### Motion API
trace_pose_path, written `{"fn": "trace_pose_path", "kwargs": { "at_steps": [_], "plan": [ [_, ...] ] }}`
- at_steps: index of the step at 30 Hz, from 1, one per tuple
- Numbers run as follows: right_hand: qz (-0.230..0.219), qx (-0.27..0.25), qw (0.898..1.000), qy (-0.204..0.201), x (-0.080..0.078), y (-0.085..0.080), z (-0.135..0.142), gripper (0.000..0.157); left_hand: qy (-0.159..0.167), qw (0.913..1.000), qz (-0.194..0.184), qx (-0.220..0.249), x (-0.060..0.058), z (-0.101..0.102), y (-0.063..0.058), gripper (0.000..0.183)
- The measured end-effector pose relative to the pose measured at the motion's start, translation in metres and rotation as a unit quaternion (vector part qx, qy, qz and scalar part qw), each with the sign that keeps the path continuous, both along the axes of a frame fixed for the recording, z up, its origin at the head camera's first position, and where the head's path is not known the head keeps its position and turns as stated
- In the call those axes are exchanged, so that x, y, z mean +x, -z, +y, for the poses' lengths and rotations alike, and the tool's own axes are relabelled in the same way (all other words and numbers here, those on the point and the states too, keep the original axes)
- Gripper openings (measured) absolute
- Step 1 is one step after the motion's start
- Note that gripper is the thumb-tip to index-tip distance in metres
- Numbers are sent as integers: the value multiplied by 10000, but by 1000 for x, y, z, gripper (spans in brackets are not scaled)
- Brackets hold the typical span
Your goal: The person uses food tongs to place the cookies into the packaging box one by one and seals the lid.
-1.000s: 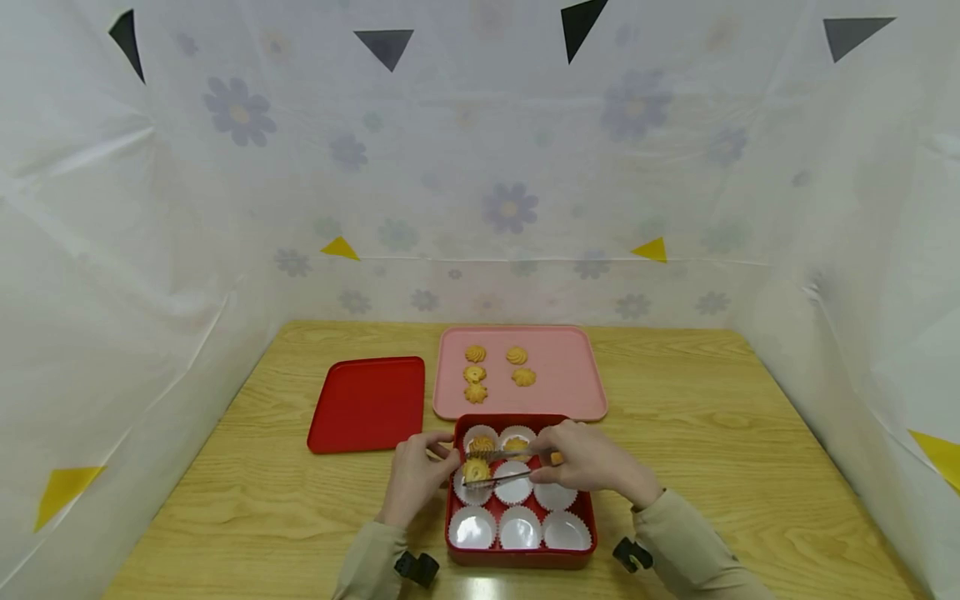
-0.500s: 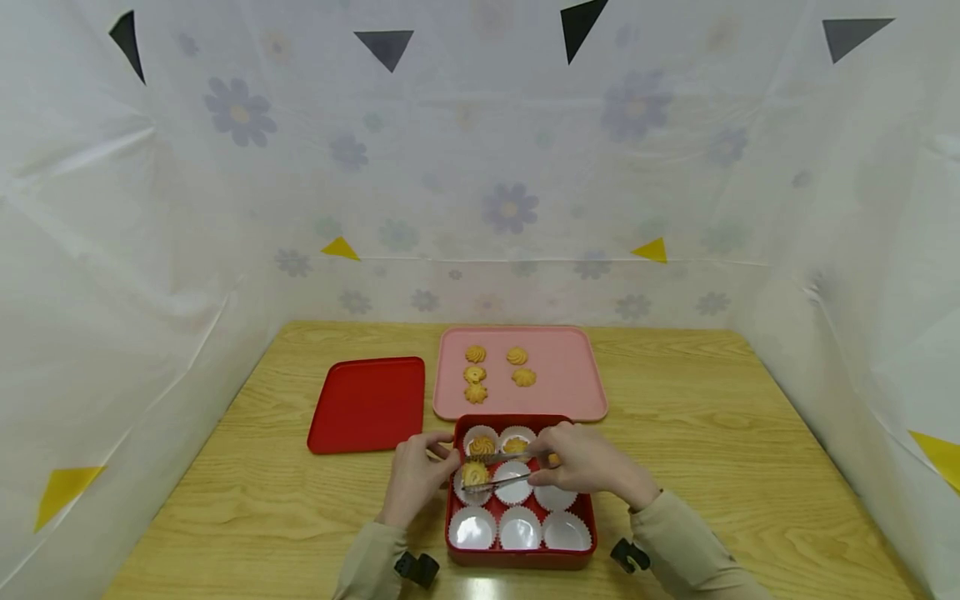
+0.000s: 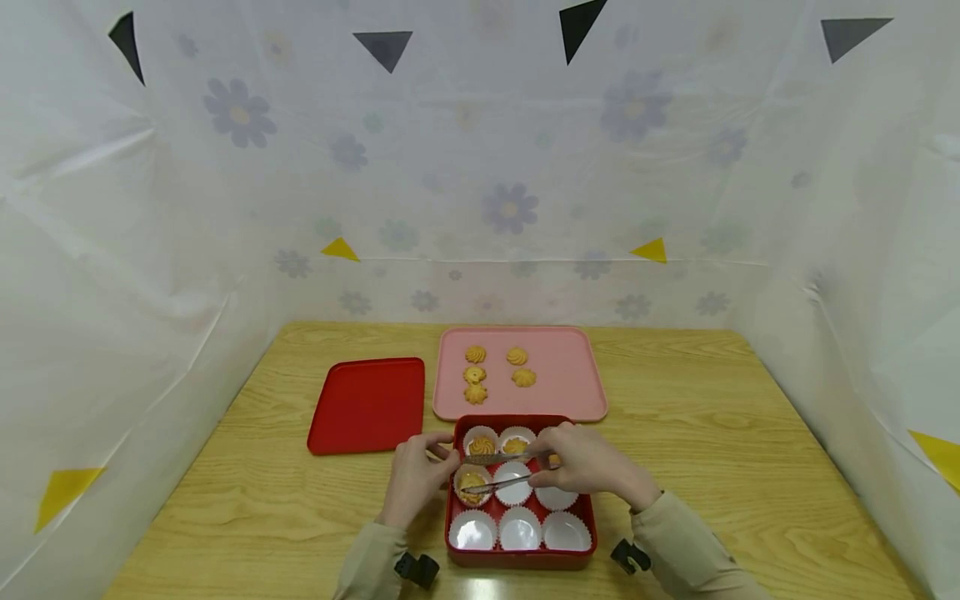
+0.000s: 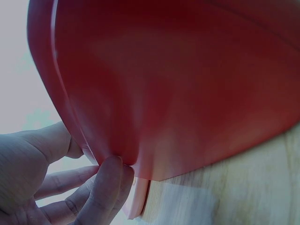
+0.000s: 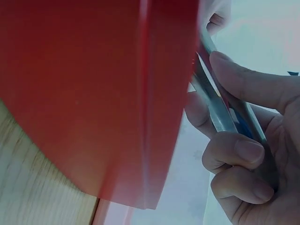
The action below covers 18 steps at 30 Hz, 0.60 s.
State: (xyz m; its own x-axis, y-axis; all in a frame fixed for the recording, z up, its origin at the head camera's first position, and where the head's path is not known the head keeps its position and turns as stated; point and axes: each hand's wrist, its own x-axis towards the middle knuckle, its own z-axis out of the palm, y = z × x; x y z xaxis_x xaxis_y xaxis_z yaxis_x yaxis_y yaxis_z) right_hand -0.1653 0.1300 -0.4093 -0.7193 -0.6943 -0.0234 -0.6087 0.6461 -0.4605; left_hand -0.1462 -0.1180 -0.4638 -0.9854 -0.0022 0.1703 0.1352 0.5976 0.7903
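Observation:
A square red box (image 3: 517, 559) holds white paper cups in rows. My left hand (image 3: 418, 473) grips its left wall near the far corner; the left wrist view shows the fingertips (image 4: 110, 173) against the outer side. Metal tongs (image 5: 215, 108) are in my right hand (image 3: 581, 458), which reaches over the box with its fingers curled round them. The tong arms stand apart above the left column. A cookie (image 3: 472, 482) lies in the left cup of the middle row, partly under the near arm. The far row holds a swirled cookie (image 3: 482, 447) and another cookie (image 3: 515, 446).
Right behind the box stands a pink tray (image 3: 566, 375) with several cookies (image 3: 476, 392) on its left half. A flat red lid-like tray (image 3: 367, 406) lies to the left. Patterned white sheeting (image 3: 510, 292) closes off the back and sides of the table (image 3: 697, 417).
The cookie between the tongs has come down into the left cup of the middle row, and the tong arms are now apart from it. The left hand has stayed on the box.

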Motion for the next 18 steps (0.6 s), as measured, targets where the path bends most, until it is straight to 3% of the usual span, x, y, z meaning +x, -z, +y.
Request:
{"fn": "trace_pose_path", "kwargs": {
  "at_steps": [8, 18],
  "plan": [
    [-259, -345, 9991, 44, -3, 7, 9, 27, -65, 9997, -223, 40, -1, 0, -2, 24],
    [-866, -1573, 9837, 61, -9, 20, 25, 27, -75, 9997, -234, -30, -1, 0, -2, 25]
  ]
}}
